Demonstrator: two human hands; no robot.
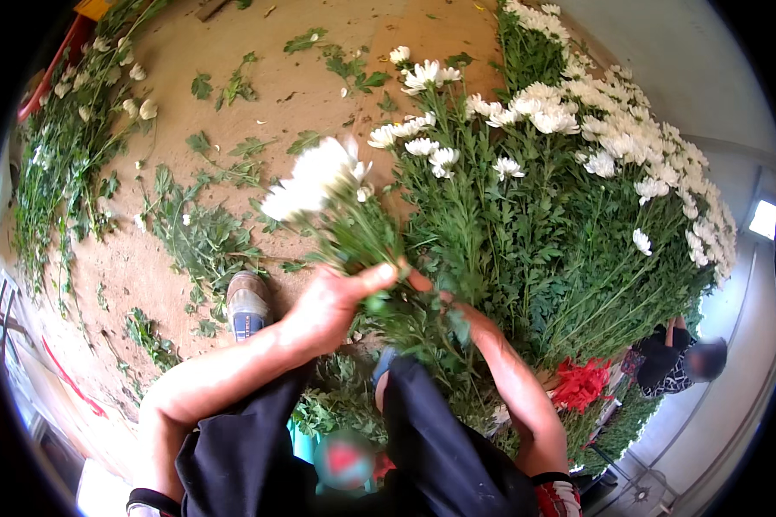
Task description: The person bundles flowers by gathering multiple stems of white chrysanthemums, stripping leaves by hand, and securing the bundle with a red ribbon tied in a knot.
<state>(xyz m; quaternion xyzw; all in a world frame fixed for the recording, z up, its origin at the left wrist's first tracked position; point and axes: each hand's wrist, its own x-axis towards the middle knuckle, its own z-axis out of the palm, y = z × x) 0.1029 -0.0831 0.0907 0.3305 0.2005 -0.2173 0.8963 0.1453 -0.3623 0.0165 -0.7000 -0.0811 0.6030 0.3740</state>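
Note:
My left hand is closed around the leafy stems of a small bunch of white chrysanthemums, whose blooms are blurred and point up and to the left. My right hand is at the lower stems and leaves of this bunch; foliage partly hides its fingers, so its hold cannot be made out. Just to the right lies a large heap of white chrysanthemums with long green stems, blooms towards the far side.
Cut leaves litter the brown floor. More flower stems lie at the far left. My shoe is beside the leaves. Red ribbons lie at lower right, near another person. A teal object shows between my legs.

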